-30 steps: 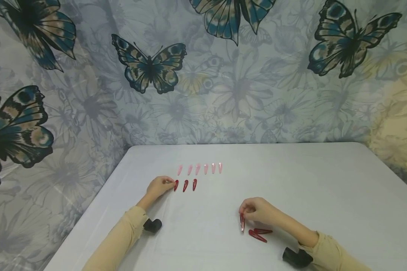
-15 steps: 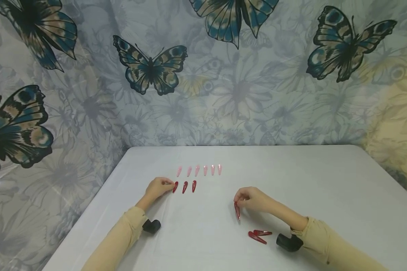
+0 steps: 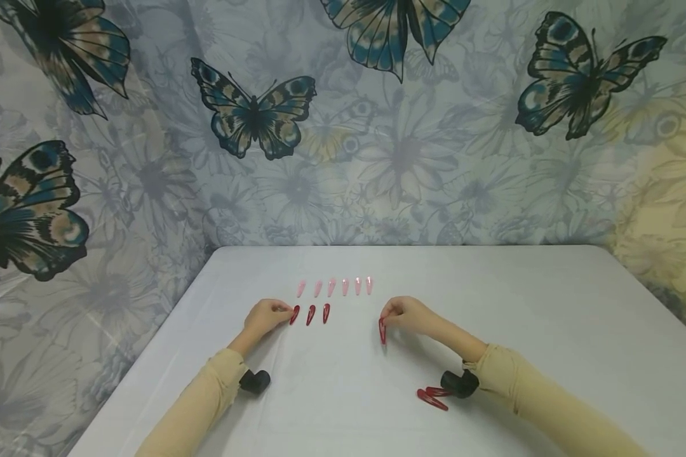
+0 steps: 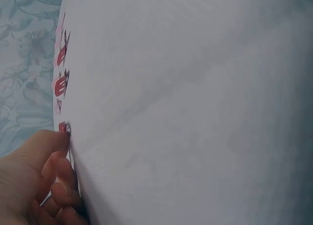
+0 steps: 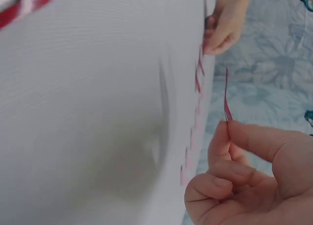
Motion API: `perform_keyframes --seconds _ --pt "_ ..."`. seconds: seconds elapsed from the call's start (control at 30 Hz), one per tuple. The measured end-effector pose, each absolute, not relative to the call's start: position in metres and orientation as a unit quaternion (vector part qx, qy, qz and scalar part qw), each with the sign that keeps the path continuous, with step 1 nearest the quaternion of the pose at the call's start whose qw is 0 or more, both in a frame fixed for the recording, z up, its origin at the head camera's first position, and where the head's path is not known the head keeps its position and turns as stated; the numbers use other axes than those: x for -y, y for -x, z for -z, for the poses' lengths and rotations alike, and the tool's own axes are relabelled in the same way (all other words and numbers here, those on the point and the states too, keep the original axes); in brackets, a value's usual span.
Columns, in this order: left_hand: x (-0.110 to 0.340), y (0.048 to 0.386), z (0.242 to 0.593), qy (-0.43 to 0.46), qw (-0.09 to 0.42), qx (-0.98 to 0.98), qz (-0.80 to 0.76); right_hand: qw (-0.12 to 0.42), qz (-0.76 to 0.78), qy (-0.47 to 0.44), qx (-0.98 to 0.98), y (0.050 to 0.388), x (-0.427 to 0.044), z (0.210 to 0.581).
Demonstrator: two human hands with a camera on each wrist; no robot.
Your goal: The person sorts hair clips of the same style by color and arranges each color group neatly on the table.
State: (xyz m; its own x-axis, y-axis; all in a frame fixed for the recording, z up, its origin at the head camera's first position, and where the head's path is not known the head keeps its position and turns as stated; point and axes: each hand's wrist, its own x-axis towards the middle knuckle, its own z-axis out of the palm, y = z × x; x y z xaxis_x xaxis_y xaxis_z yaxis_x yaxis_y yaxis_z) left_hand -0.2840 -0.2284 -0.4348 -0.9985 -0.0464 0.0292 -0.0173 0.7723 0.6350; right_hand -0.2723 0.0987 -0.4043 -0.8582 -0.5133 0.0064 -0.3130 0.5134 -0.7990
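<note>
My left hand [image 3: 267, 315] rests at the left end of a row of three red snap hair clips, thumb and finger pinching the end of the leftmost red hair clip [image 3: 295, 315], which lies on the table. Beside it lie a second red clip [image 3: 311, 315] and a third red clip [image 3: 326, 313]. Just above the table, right of that row, my right hand [image 3: 411, 315] pinches another red hair clip [image 3: 382, 332] by its upper end. In the right wrist view this held clip [image 5: 226, 95] shows edge-on between thumb and finger.
Behind the red row runs a row of several pink hair clips [image 3: 345, 287]. Two more red clips [image 3: 432, 400] lie crossed near the front, partly covered by the black right wrist camera [image 3: 460, 384]. Butterfly-printed fabric [image 3: 406, 158] hangs beyond the white table [image 3: 491, 285].
My right hand has carried its red hair clip away from the two loose ones, leftward and farther back toward the rows. The left hand has stayed at the leftmost red clip.
</note>
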Motion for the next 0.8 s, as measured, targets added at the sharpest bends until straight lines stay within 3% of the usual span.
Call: perform_keyframes --seconds 0.8 --pt "0.229 0.282 0.435 -0.02 0.032 0.943 0.33 0.075 0.465 0.168 -0.866 0.301 -0.045 0.421"
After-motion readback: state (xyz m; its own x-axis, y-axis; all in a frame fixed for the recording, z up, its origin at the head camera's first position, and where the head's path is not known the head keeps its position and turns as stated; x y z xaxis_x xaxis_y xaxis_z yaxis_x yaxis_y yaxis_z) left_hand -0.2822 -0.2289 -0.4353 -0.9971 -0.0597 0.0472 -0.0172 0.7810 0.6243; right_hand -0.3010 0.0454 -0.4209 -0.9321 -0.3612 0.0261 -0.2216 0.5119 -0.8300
